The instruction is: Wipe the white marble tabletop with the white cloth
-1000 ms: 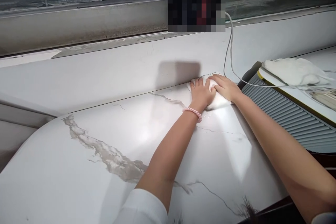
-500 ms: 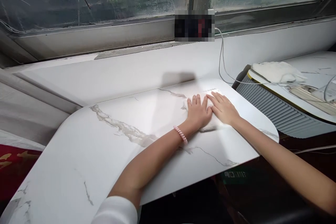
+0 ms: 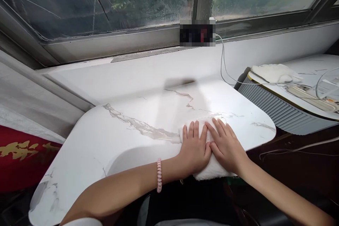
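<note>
White tabletop point(image 3: 235, 100) with grey-brown veins point(image 3: 144, 127); white cloth point(image 3: 212, 170).
We see a pink bracelet point(image 3: 159, 175), a red banner point(image 3: 23, 169) with gold markings point(image 3: 18, 150) near eight o'clock, and a grey ribbed panel point(image 3: 275, 108) at three o'clock.

White table point(image 3: 79, 155), one; smooth marble-patterned top, visible corners rounded. Broad grey-brown vein point(image 3: 143, 127) slanting from the rear left towards the middle; finer veins at the rear, the right end and the near left corner. Lying directly on it: one white, fluffy fabric cloth point(image 3: 212, 169), right of centre, at the near edge, partly covered from above.
</note>
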Available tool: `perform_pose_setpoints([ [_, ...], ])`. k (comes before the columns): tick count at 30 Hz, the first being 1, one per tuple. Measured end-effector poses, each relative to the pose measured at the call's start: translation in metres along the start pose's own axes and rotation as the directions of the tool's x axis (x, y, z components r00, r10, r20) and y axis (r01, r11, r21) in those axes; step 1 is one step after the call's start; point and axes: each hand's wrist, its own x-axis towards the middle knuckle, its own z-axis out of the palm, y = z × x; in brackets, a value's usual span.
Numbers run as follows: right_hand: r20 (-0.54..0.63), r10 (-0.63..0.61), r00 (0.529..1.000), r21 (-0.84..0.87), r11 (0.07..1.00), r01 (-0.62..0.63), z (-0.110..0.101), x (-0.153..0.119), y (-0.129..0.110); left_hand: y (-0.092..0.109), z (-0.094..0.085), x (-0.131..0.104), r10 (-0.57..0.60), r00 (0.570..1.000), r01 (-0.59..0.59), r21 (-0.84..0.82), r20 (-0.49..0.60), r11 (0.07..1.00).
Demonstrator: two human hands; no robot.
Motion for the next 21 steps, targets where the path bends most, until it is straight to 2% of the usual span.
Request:
perform_pose_setpoints([
  [4, 0.026, 0.015, 1.000, 0.021, 1.000, -0.016, 0.014, 0.046, 0.012, -0.021, -0.005, 0.037, -0.071, 0.997, 0.071, -0.008, 0.013, 0.997],
  [9, 0.013, 0.002, 1.000, 0.068, 0.998, -0.003, 0.034, 0.141, 0.027, -0.070, -0.012, 0.111, -0.174, 0.982, 0.174, -0.004, -0.076, 0.985],
  [13, 0.062, 0.031, 0.998, 0.064, 0.997, -0.035, 0.045, 0.213, 0.025, -0.111, -0.022, 0.160, -0.235, 0.955, 0.241, 0.012, -0.184, 0.971],
  [17, 0.064, 0.043, 0.997, 0.111, 0.993, -0.050, 0.055, 0.253, 0.017, -0.137, -0.029, 0.180, -0.241, 0.946, 0.254, 0.037, -0.215, 0.966],
  [21, 0.020, -0.025, 0.999, 0.137, 0.990, 0.022, 0.065, 0.263, 0.017, -0.143, -0.028, 0.177, -0.282, 0.932, 0.302, 0.057, -0.229, 0.951],
])
